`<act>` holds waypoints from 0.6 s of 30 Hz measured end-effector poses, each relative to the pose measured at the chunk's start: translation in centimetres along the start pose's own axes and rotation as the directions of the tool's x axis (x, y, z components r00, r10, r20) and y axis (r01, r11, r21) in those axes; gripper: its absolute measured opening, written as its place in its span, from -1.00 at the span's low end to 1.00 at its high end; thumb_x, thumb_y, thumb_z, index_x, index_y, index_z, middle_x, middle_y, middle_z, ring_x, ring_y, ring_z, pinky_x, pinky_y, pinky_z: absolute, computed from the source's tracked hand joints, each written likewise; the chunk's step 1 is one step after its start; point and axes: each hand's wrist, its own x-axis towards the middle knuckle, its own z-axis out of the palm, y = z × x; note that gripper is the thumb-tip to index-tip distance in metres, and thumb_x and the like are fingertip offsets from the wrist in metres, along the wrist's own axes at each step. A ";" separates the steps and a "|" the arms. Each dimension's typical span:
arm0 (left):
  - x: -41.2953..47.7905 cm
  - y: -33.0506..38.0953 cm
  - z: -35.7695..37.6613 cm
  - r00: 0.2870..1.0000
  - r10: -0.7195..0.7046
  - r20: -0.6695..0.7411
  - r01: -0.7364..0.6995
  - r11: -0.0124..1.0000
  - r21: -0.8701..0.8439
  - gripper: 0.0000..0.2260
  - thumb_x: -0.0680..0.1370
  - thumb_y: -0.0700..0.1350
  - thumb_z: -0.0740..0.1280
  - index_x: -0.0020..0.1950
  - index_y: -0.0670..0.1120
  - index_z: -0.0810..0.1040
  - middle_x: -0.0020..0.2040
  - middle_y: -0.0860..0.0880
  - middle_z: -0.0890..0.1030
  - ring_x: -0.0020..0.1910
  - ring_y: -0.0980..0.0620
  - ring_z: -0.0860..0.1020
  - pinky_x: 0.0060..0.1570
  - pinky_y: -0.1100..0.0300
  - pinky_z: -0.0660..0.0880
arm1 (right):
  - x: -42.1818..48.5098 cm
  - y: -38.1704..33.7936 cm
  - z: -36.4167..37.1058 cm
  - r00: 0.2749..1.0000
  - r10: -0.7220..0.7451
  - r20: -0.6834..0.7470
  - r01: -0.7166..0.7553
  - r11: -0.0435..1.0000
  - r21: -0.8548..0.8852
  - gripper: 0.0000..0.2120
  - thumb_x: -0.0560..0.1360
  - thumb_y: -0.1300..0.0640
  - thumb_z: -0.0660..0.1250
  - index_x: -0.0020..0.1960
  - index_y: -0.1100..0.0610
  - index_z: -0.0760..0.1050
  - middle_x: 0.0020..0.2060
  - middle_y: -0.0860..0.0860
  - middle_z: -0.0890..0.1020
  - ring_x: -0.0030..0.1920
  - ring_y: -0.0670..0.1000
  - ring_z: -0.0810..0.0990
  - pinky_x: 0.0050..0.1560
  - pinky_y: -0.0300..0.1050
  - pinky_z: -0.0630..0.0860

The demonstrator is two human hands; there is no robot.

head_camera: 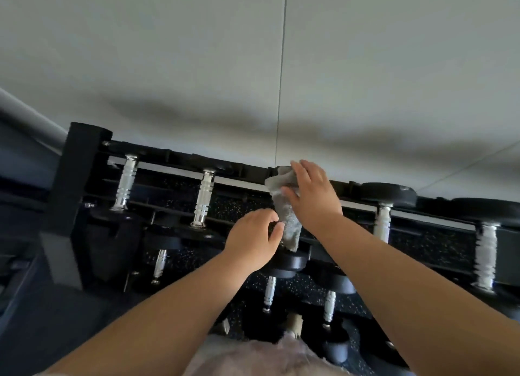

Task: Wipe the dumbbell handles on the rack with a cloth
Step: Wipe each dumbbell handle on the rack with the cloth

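A grey cloth [287, 215] is wrapped along the handle of a dumbbell in the middle of the rack's top row, hiding the handle. My right hand [312, 195] lies over the cloth's upper part, thumb curled round it. My left hand [256, 240] pinches the cloth's lower part near the dumbbell's black front head [287, 263]. Bare chrome handles show to the left [204, 198] [126, 183] and to the right [383, 221] [484, 257].
The black rack [76, 178] stands against a pale wall [253, 66]. Lower rows hold more dumbbells with chrome handles [270, 294] [329, 305]. Dark speckled flooring shows through the rack. My pale clothing [253, 358] fills the bottom edge.
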 end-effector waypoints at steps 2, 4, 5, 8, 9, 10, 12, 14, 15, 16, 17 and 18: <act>-0.7 0.9 1.2 0.998 -0.068 -0.013 0.068 0.997 -0.039 -0.67 0.70 0.16 0.20 0.30 0.00 0.56 0.16 0.08 0.63 0.18 0.05 0.57 0.19 0.03 0.54 | 0.9 0.0 0.1 0.996 -0.079 0.030 0.080 0.995 -0.062 -0.35 0.64 -0.27 0.16 0.60 0.05 0.18 0.49 0.06 0.36 0.50 0.14 0.31 0.51 0.15 0.33; -1.2 1.8 2.3 0.994 -0.108 -0.034 0.106 0.992 -0.066 -0.66 0.69 0.18 0.20 0.27 -0.02 0.54 0.14 0.05 0.61 0.11 0.02 0.57 0.14 0.01 0.54 | 2.6 -0.3 -0.3 0.992 -0.102 0.079 0.113 0.981 -0.160 -0.38 0.63 -0.33 0.09 0.52 0.04 0.25 0.34 0.08 0.48 0.32 0.16 0.48 0.33 0.14 0.48; -1.3 2.3 2.7 0.991 -0.124 -0.046 0.121 0.991 -0.065 -0.67 0.68 0.19 0.21 0.24 -0.02 0.53 0.11 0.04 0.58 0.06 0.01 0.55 0.10 0.00 0.53 | 3.5 -0.6 -0.6 0.988 -0.103 0.112 0.126 0.968 -0.217 -0.42 0.63 -0.36 0.06 0.44 0.03 0.32 0.23 0.05 0.54 0.20 0.15 0.55 0.18 0.12 0.56; -1.4 3.3 4.2 0.981 -0.178 -0.082 0.175 0.984 -0.037 -0.66 0.66 0.24 0.20 0.17 -0.02 0.44 0.04 0.04 0.47 -0.04 0.00 0.50 0.05 0.01 0.50 | 5.4 -0.8 -1.2 0.982 -0.093 0.165 0.134 0.957 -0.257 -0.53 0.65 -0.35 0.00 0.12 -0.01 0.44 -0.16 -0.06 0.55 -0.15 0.05 0.58 -0.29 -0.08 0.49; -1.4 3.6 4.7 0.978 -0.188 -0.088 0.187 0.982 -0.023 -0.65 0.65 0.26 0.19 0.17 -0.01 0.41 0.02 0.05 0.46 -0.05 0.00 0.50 0.05 0.01 0.49 | 5.5 -0.6 -1.4 0.981 -0.101 0.167 0.139 0.964 -0.229 -0.54 0.67 -0.33 -0.02 0.09 -0.01 0.46 -0.23 -0.07 0.54 -0.21 0.03 0.56 -0.34 -0.12 0.41; -1.4 3.7 5.2 0.977 -0.193 -0.091 0.193 0.981 -0.008 -0.63 0.64 0.27 0.19 0.18 -0.01 0.39 0.02 0.06 0.47 -0.05 0.00 0.51 0.05 0.01 0.49 | 5.5 -0.3 -1.5 0.980 -0.104 0.167 0.134 0.974 -0.184 -0.53 0.68 -0.30 -0.03 0.10 -0.02 0.49 -0.26 -0.07 0.54 -0.25 0.00 0.54 -0.35 -0.13 0.37; -1.3 4.0 5.9 0.978 -0.190 -0.089 0.194 0.981 0.029 -0.56 0.60 0.31 0.17 0.23 -0.01 0.37 0.03 0.06 0.50 -0.06 -0.01 0.54 0.03 0.00 0.50 | 5.0 1.1 -1.8 0.984 -0.079 0.159 0.092 0.993 -0.076 -0.54 0.70 -0.25 -0.03 0.16 -0.02 0.54 -0.27 -0.06 0.55 -0.24 0.03 0.54 -0.28 -0.11 0.39; -1.2 4.0 6.4 0.978 -0.189 -0.091 0.196 0.978 0.071 -0.48 0.56 0.36 0.13 0.29 -0.02 0.34 0.03 0.06 0.53 -0.10 0.00 0.58 -0.02 0.01 0.52 | 4.6 2.4 -2.1 0.986 -0.005 0.167 -0.006 0.998 0.065 -0.54 0.71 -0.22 -0.02 0.07 0.05 0.52 -0.27 -0.01 0.56 -0.19 0.12 0.58 -0.17 -0.04 0.46; -1.1 3.9 6.5 0.977 -0.192 -0.091 0.200 0.976 0.088 -0.43 0.54 0.37 0.12 0.33 -0.03 0.32 0.03 0.06 0.54 -0.11 0.00 0.59 -0.03 0.01 0.52 | 4.7 2.7 -2.2 0.982 0.046 0.184 -0.068 0.991 0.119 -0.54 0.71 -0.21 -0.03 0.02 0.09 0.49 -0.26 0.02 0.56 -0.16 0.16 0.59 -0.11 0.00 0.49; -1.1 3.8 6.6 0.977 -0.192 -0.092 0.202 0.974 0.107 -0.38 0.54 0.37 0.10 0.40 -0.04 0.28 0.07 0.05 0.56 -0.11 0.00 0.60 -0.02 0.01 0.53 | 4.8 2.7 -2.3 0.975 0.085 0.207 -0.115 0.984 0.136 -0.55 0.72 -0.18 -0.03 0.02 0.12 0.47 -0.24 0.05 0.56 -0.11 0.19 0.59 -0.05 0.03 0.52; -1.0 3.6 6.7 0.977 -0.192 -0.090 0.202 0.970 0.131 -0.33 0.53 0.37 0.08 0.46 -0.07 0.24 0.13 0.03 0.56 -0.09 -0.01 0.61 0.00 0.01 0.53 | 5.0 2.4 -2.3 0.968 0.099 0.229 -0.125 0.987 0.102 -0.57 0.73 -0.13 -0.01 0.06 0.15 0.48 -0.18 0.08 0.58 -0.06 0.22 0.60 0.00 0.05 0.54; -1.0 3.5 6.8 0.977 -0.194 -0.088 0.205 0.967 0.151 -0.28 0.53 0.37 0.07 0.52 -0.09 0.20 0.19 0.01 0.57 -0.07 -0.01 0.61 0.01 0.00 0.53 | 5.2 1.8 -2.2 0.969 0.076 0.234 -0.082 0.997 0.016 -0.62 0.73 -0.06 0.01 0.15 0.17 0.48 -0.09 0.12 0.59 0.00 0.23 0.61 0.03 0.07 0.56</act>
